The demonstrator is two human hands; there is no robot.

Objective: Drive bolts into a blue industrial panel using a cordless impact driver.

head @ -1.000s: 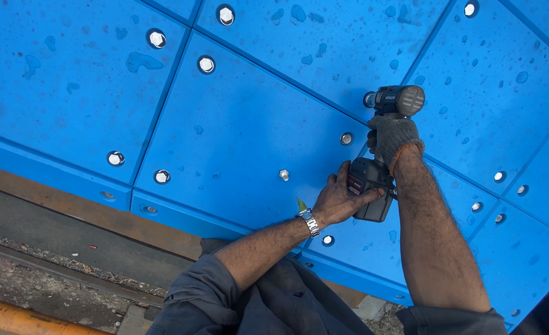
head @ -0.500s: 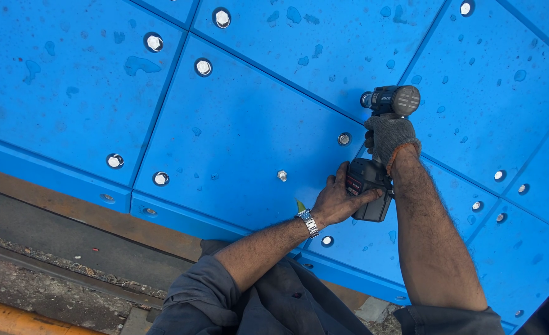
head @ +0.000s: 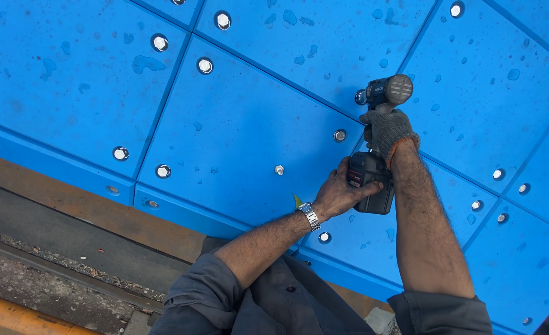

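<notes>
We find a surface of blue panels (head: pixel 243 130) meeting along raised seams, marked with scattered dark spots. Bolts (head: pixel 205 65) sit in round recesses near the panel corners; one bolt (head: pixel 279 169) stands proud near the lower edge. Beyond the lower-left edge runs a rusty brown strip (head: pixel 76 201), then a gritty dark floor (head: pixel 32 273).

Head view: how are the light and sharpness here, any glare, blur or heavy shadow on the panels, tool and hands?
Head view: even daylight, no harsh shadows on the blue panels; small bright glints on the bolt heads; the cordless driver, gloved right hand and bare left hand look sharp, no motion blur; panel seams run slanted because the camera is tilted.
</notes>
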